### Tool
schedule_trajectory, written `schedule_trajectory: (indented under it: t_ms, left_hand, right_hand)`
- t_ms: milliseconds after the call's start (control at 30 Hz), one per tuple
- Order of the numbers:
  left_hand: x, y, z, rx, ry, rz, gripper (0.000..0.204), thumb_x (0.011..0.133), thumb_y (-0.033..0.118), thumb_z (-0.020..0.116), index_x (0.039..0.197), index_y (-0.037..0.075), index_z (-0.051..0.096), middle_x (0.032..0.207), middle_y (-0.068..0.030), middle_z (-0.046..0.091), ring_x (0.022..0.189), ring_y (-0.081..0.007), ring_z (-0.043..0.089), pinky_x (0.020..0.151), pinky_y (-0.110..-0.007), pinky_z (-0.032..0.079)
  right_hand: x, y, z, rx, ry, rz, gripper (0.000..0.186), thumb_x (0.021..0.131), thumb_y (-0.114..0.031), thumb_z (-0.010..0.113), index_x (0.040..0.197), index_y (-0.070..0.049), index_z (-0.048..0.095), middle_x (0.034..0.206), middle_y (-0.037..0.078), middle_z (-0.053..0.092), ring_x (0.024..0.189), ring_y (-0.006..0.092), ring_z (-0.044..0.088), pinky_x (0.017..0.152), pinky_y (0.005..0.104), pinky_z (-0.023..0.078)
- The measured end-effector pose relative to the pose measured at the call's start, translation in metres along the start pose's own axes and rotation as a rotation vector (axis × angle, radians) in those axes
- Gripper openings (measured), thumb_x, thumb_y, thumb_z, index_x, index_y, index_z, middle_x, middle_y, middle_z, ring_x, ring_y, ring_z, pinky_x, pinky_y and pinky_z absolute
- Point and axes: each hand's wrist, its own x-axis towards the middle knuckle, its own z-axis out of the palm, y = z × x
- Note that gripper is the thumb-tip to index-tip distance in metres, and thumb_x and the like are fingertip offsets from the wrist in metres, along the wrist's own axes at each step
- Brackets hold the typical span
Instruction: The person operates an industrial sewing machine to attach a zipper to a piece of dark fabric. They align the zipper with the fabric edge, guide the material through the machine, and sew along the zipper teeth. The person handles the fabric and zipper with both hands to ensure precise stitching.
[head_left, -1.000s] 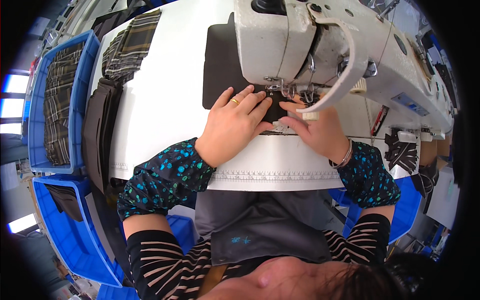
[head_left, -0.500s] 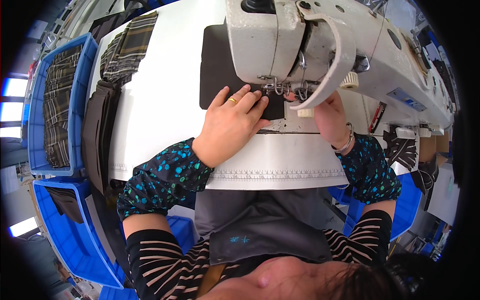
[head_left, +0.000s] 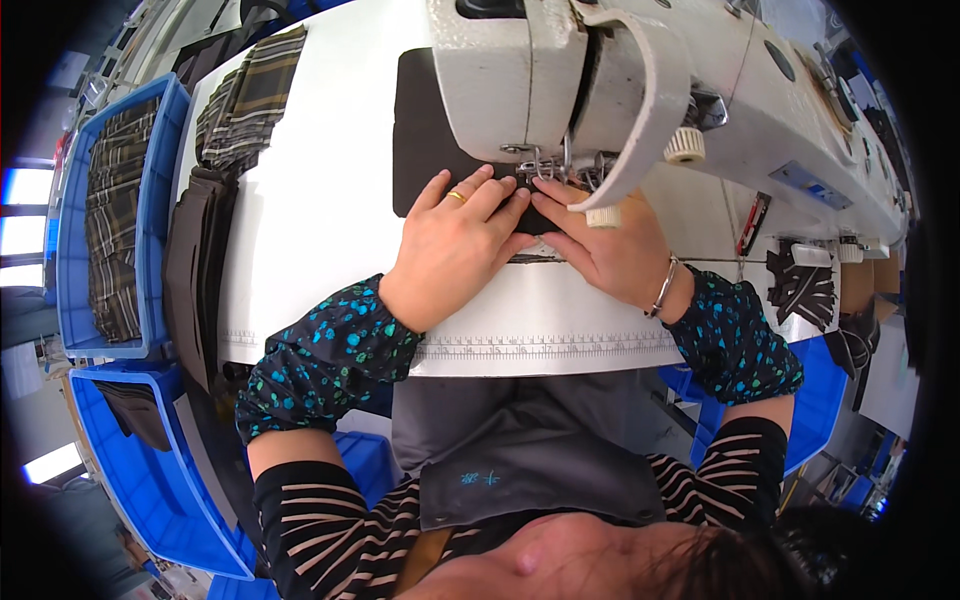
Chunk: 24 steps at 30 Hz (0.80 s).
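A dark brown fabric piece (head_left: 420, 120) lies flat under the head of a white sewing machine (head_left: 487, 70). My left hand (head_left: 450, 245) rests with fingers stretched out on the fabric, their tips just left of the presser foot (head_left: 540, 168); a gold ring is on one finger. My right hand (head_left: 615, 250) touches the same fabric just below and right of the foot with its fingers extended, partly behind the machine's curved guard (head_left: 655, 120). The fabric between my fingertips and under the foot is mostly hidden.
The white table (head_left: 315, 200) bears stacks of plaid (head_left: 250, 95) and dark cloth (head_left: 195, 270) at left. Blue bins (head_left: 75, 260) stand beyond its left edge, another (head_left: 815, 420) below right. At right lie a red tool (head_left: 752, 225) and dark cloth strips (head_left: 800, 285).
My right hand moved back and right half a second ago and has now returned to the fabric beside the foot. The fabric and my left hand have shifted slightly left in view.
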Motion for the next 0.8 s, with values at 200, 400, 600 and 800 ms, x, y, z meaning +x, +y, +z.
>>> schedule_trajectory:
  t_ms: [200,400,600,800]
  left_hand:
    - [0.0026,-0.0043,0.0023,-0.007,-0.004,-0.013,0.045,0.094,0.040,0.073,0.127,0.009,0.074,0.130,-0.0057,0.070,0.129,-0.0262,0.064,0.108,-0.051,0.049]
    - [0.0043,-0.0061,0.0024,-0.013,-0.009,-0.018,0.045,0.094,0.039,0.073,0.127,0.009,0.074,0.130,-0.0058,0.070,0.128,-0.0259,0.064,0.107,-0.052,0.049]
    - [0.0052,-0.0067,0.0026,-0.020,-0.011,-0.014,0.045,0.094,0.038,0.073,0.127,0.008,0.074,0.129,-0.0057,0.070,0.127,-0.0248,0.063,0.107,-0.052,0.049]
    - [0.0064,-0.0062,0.0025,-0.043,-0.017,-0.013,0.044,0.094,0.037,0.073,0.127,0.008,0.074,0.129,-0.0063,0.069,0.126,-0.0250,0.063,0.106,-0.052,0.049]
  right_hand:
    - [0.0017,0.0007,0.0008,-0.029,-0.005,0.003,0.038,0.090,-0.027,0.076,0.123,-0.007,0.074,0.099,0.007,0.068,0.106,0.0297,0.062,0.117,0.0564,0.040]
    - [0.0023,0.0031,0.0040,-0.017,0.009,-0.005,0.039,0.092,-0.028,0.075,0.124,-0.007,0.074,0.094,0.007,0.066,0.105,0.0288,0.062,0.117,0.0553,0.040]
    - [0.0031,0.0034,0.0022,-0.026,-0.036,0.006,0.040,0.092,-0.028,0.075,0.125,-0.006,0.074,0.098,0.008,0.067,0.105,0.0287,0.063,0.118,0.0535,0.040]
    - [0.0025,0.0030,0.0025,-0.032,-0.022,-0.003,0.040,0.090,-0.028,0.077,0.123,-0.005,0.073,0.101,0.008,0.068,0.106,0.0291,0.063,0.115,0.0515,0.042]
